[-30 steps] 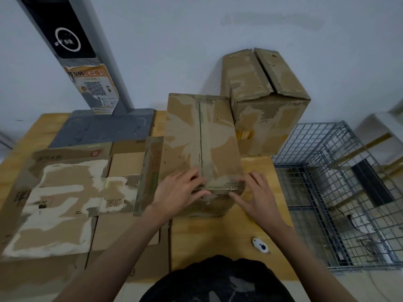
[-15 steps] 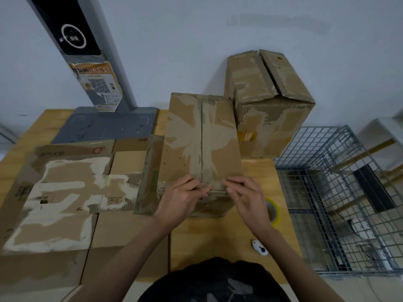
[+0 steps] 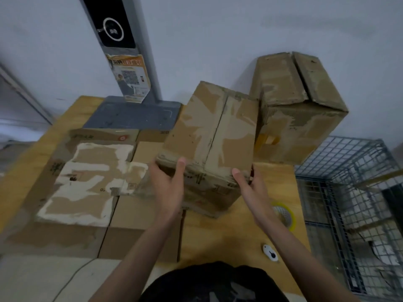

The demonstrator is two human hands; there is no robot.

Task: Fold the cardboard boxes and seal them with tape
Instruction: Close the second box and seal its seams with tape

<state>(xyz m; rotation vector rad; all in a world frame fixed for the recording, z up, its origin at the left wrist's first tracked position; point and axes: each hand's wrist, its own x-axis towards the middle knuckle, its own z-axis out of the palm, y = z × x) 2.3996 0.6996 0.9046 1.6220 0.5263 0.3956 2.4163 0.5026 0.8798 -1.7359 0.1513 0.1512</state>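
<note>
A worn folded cardboard box [image 3: 209, 136] with a closed top seam is tilted and raised off the wooden table [image 3: 229, 234]. My left hand [image 3: 168, 184] grips its near left corner, thumb on top. My right hand [image 3: 248, 186] grips the near right corner, thumb on the top edge. A yellow tape roll [image 3: 283, 214] lies on the table just right of my right wrist. Another folded box [image 3: 296, 110] stands behind, against the wall.
Flattened cardboard sheets [image 3: 87, 182] cover the left of the table. A grey stand base [image 3: 133, 113] with a post sits at the back left. A wire cage [image 3: 353, 203] stands off the table's right edge. A small white device [image 3: 270, 252] lies near the front edge.
Both hands moved from the top seam to the box's near corners and lifted it, tilting it to the right. The tape roll came into sight.
</note>
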